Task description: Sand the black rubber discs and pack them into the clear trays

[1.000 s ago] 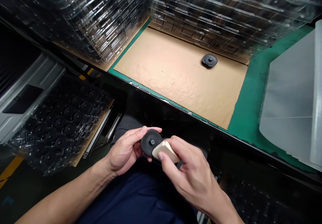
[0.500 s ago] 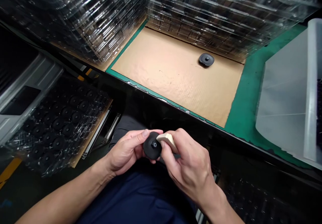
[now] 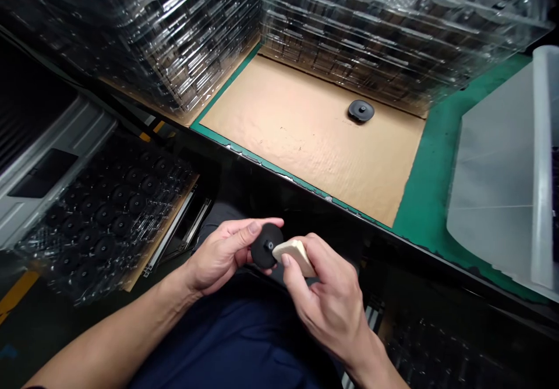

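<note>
Below, filled clear trays [image 3: 105, 208] — black round parts in their pockets, beside the bench.

The left hand [image 3: 218, 255], fingers curled, grips a black disc [image 3: 264, 248] over the lap; the right hand [image 3: 329, 290] pinches a cream block [image 3: 296, 256] at its edge. Stacked clear trays [image 3: 371, 34] — dark parts in the top one — stand behind the cardboard [image 3: 314, 138].

I am at a factory or workshop station: stacked clear trays [image 3: 393, 39] of black parts, green bench [image 3: 425, 202], yellow floor markings [image 3: 20, 296].
</note>
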Demonstrator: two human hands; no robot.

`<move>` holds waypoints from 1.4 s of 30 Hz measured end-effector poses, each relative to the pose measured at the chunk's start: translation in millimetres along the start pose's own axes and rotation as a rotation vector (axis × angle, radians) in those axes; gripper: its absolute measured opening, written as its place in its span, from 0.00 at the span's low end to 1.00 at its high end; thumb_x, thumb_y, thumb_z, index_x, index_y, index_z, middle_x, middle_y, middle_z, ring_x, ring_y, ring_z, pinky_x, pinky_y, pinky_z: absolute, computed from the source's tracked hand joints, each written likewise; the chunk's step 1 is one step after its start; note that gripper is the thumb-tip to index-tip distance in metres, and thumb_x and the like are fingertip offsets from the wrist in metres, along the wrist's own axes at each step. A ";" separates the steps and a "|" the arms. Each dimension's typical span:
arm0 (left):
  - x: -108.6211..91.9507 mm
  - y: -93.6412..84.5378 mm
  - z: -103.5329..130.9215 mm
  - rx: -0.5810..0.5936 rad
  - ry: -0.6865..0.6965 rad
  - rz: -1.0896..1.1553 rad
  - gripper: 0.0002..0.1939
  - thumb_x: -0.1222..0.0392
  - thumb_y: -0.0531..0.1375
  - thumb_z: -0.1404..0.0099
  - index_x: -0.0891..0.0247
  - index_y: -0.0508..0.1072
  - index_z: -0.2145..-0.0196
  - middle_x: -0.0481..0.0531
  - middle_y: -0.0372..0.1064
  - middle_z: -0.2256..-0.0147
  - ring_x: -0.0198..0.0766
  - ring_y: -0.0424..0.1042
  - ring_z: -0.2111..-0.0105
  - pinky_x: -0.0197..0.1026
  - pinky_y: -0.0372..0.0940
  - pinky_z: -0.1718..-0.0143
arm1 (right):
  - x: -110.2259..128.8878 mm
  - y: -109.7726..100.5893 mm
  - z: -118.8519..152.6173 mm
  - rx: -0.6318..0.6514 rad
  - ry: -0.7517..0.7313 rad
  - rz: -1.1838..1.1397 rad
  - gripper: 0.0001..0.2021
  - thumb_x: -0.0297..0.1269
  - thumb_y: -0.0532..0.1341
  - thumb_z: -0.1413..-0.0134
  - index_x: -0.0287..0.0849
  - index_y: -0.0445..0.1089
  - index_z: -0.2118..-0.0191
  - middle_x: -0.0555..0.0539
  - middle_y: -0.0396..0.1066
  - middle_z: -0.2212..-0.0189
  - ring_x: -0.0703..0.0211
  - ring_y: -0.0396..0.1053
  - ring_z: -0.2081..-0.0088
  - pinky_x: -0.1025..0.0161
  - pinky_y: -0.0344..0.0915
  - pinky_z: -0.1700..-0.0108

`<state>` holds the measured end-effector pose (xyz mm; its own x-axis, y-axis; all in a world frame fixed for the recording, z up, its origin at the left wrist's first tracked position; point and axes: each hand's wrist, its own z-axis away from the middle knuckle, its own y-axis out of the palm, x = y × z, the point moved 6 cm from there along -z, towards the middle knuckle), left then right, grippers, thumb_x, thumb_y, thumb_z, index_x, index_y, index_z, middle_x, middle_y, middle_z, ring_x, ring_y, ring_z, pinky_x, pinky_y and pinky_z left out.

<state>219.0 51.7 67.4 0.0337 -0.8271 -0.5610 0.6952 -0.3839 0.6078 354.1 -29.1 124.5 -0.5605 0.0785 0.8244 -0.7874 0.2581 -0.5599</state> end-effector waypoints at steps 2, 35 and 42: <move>8.9 0.4 0.4 0.095 -0.127 -0.067 0.22 0.46 0.66 0.31 0.71 0.84 0.57 0.60 0.79 0.68 0.39 0.78 0.71 0.38 0.75 0.70 | 5.1 -1.6 -1.5 0.025 -0.111 0.059 0.06 0.27 0.59 0.33 0.40 0.73 0.56 0.47 0.69 0.67 0.60 0.65 0.67 0.60 0.63 0.65; 8.2 -14.7 -4.1 0.027 -0.124 -0.052 0.21 0.51 0.69 0.33 0.65 0.82 0.47 0.61 0.81 0.59 0.40 0.79 0.63 0.40 0.75 0.60 | -5.6 8.4 -10.1 0.000 -0.109 0.007 0.07 0.29 0.58 0.32 0.43 0.73 0.55 0.47 0.71 0.65 0.58 0.66 0.64 0.58 0.65 0.60; 21.8 -11.2 -7.3 0.070 -0.194 0.169 0.20 0.51 0.71 0.35 0.64 0.83 0.50 0.59 0.81 0.61 0.41 0.79 0.65 0.43 0.77 0.62 | 2.8 6.3 -11.4 0.057 -0.294 0.166 0.08 0.29 0.59 0.33 0.43 0.74 0.53 0.44 0.75 0.62 0.55 0.68 0.62 0.55 0.65 0.59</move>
<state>217.2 41.0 44.2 0.0023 -0.9424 -0.3344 0.6394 -0.2557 0.7251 350.5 -16.3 124.2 -0.7259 -0.1680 0.6669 -0.6874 0.2103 -0.6952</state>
